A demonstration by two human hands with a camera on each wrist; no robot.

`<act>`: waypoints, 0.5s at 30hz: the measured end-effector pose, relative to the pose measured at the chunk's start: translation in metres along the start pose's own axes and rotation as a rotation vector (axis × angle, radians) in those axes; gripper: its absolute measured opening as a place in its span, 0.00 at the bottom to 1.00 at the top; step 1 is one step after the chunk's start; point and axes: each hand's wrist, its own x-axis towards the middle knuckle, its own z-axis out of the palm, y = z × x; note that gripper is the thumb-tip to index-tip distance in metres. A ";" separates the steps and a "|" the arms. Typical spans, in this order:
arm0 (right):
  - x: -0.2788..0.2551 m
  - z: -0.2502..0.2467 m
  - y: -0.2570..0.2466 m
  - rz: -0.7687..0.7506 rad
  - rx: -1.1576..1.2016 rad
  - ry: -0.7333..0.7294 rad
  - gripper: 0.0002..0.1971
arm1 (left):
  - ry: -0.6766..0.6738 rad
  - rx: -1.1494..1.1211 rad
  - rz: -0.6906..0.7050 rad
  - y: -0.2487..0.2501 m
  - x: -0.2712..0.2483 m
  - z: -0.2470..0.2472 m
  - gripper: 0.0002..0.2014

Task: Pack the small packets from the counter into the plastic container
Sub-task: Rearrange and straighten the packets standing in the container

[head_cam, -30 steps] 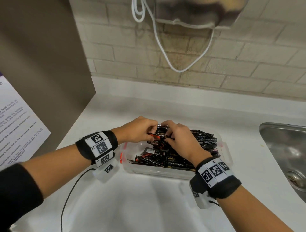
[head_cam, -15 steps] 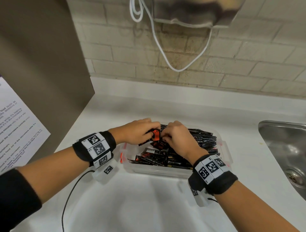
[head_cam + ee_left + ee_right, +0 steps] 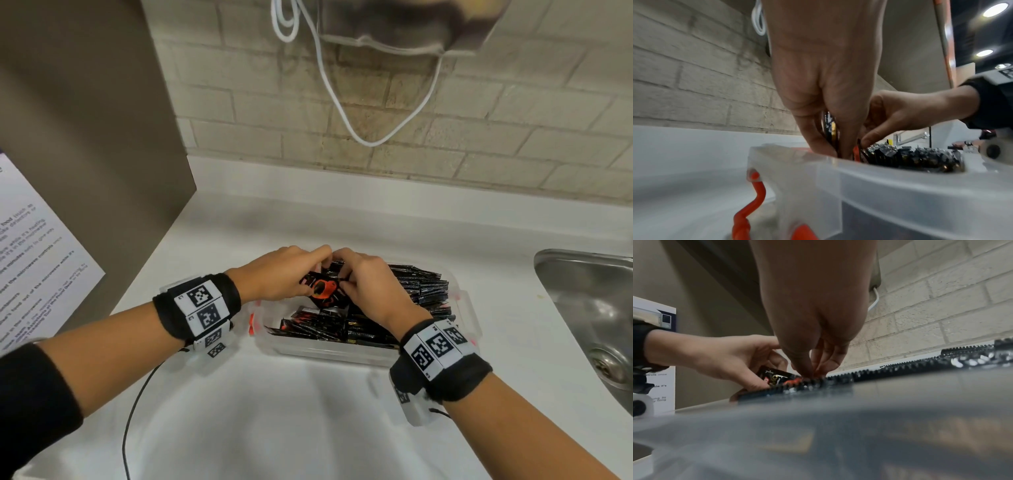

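Note:
A clear plastic container (image 3: pixel 329 353) with orange clips stands on the white counter, holding several small black packets (image 3: pixel 421 286) in a row and more lying flat. Both hands meet above its left half. My left hand (image 3: pixel 284 274) pinches a small bunch of black-and-orange packets (image 3: pixel 323 289) between thumb and fingers (image 3: pixel 813 138). My right hand (image 3: pixel 370 284) pinches the same bunch from the other side, fingertips (image 3: pixel 807 369) down at the packets' serrated top edges (image 3: pixel 818 382). The container's rim (image 3: pixel 879 173) fills the lower part of both wrist views.
A steel sink (image 3: pixel 589 308) lies at the right. A brown panel (image 3: pixel 85 137) with a printed notice (image 3: pixel 30 267) stands at the left. White cable (image 3: pixel 342 102) hangs on the brick wall behind. A black cable (image 3: pixel 133 418) runs from my left wrist across the counter.
Both hands stayed together over the container's left half while the bunch of packets turned, so an orange-printed face now shows between them. The head view shifted slightly.

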 end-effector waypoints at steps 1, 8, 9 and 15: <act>0.000 0.000 0.000 -0.004 0.013 0.007 0.23 | 0.018 0.067 0.024 0.002 0.000 0.002 0.22; 0.001 0.001 0.002 0.006 0.105 0.046 0.29 | 0.017 0.286 0.024 0.016 0.010 0.005 0.13; 0.001 0.002 0.002 0.000 0.114 0.051 0.30 | 0.009 0.287 0.022 0.018 0.012 0.007 0.15; -0.001 -0.001 0.009 0.056 0.196 -0.009 0.34 | 0.010 0.095 -0.024 0.021 0.017 0.019 0.23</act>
